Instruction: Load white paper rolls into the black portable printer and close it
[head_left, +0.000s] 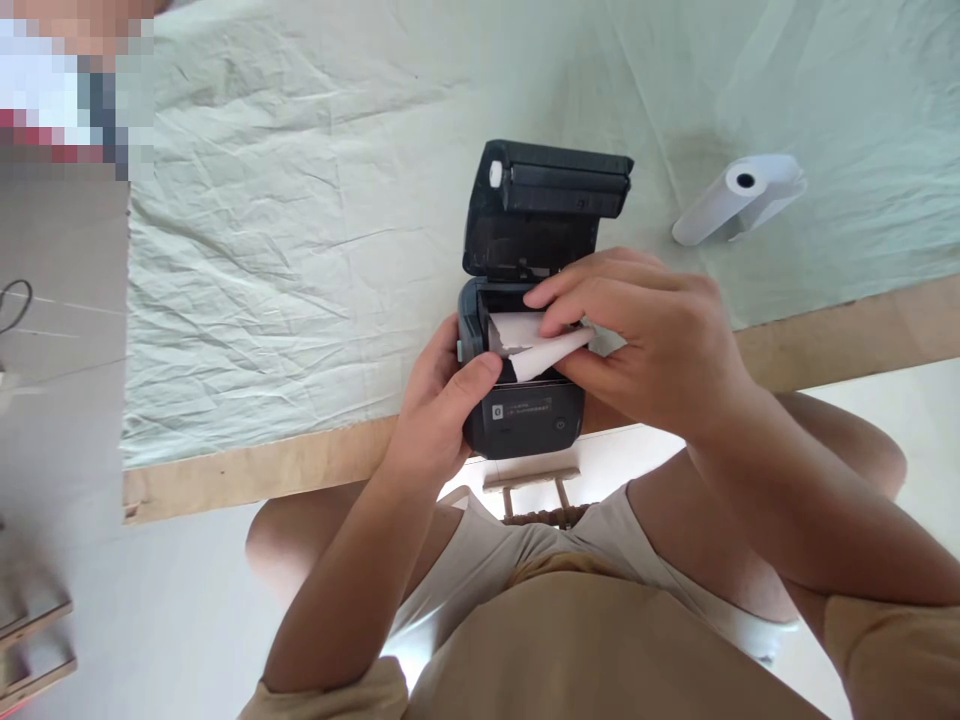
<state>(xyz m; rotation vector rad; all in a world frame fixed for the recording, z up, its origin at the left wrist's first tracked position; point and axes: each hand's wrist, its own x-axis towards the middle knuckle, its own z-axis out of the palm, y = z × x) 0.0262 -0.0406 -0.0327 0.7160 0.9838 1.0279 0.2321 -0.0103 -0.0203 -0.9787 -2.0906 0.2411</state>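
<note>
A dark portable printer (517, 425) is at the table's front edge, its lid (551, 200) raised and tilted back. Inside its compartment lies white paper (517, 330), with a loose end (546, 355) lifted across the front. My left hand (450, 400) grips the printer's left side, the thumb on the compartment's rim. From the right, my right hand (637, 330) reaches over the opening and pinches the loose end of the paper between thumb and fingers.
On the pale green cloth (300, 230) at the right lies a white paper roll (709, 205), partly unwound. The table's wooden edge (300, 455) runs below the cloth. Wooden furniture (37, 625) stands on the floor at the lower left, and a black cable (19, 290) is above it.
</note>
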